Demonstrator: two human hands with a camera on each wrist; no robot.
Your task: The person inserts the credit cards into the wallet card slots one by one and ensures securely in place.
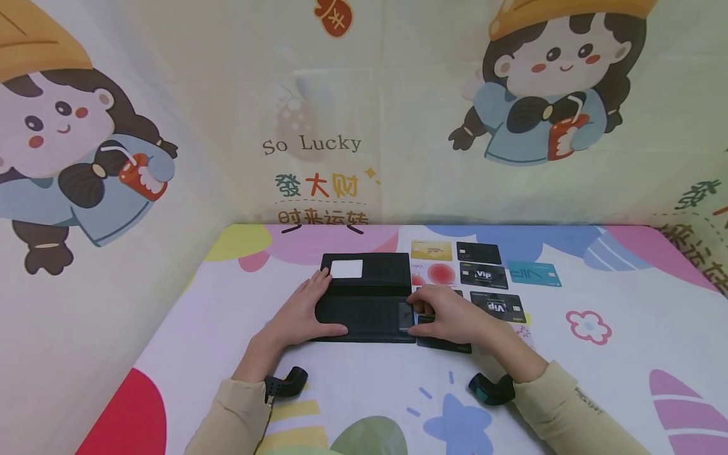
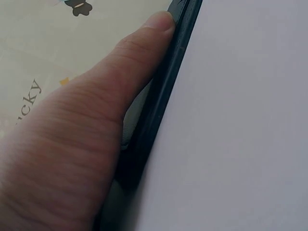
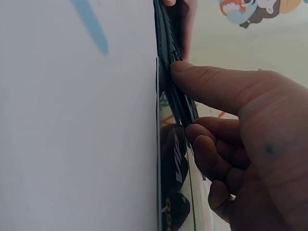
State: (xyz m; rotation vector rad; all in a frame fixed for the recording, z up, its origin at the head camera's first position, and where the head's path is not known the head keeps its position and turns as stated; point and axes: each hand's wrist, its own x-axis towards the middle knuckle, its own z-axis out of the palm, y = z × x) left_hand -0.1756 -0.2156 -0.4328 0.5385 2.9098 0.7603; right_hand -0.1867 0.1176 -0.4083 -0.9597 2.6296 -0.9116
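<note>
A long black wallet point(image 1: 366, 297) lies open on the table, a white card point(image 1: 346, 268) tucked in its far flap. My left hand point(image 1: 304, 306) rests flat on the wallet's left half, fingers straight and thumb point(image 2: 139, 53) along the wallet's edge point(image 2: 163, 96). At the wallet's right end, my right hand point(image 1: 440, 313) pinches a dark card point(image 1: 406, 316). In the right wrist view the thumb point(image 3: 202, 79) presses on that card's edge point(image 3: 180, 106) and the other fingers are curled. Another dark card point(image 1: 446, 344) lies partly under the right hand.
Several cards lie in rows to the right of the wallet: a gold one point(image 1: 431, 250), a black one point(image 1: 478, 253), two black VIP cards point(image 1: 483, 275) point(image 1: 497, 305) and a teal one point(image 1: 533, 273). Printed cloth walls close in the back and left. The colourful table cover point(image 1: 597, 379) stretches right.
</note>
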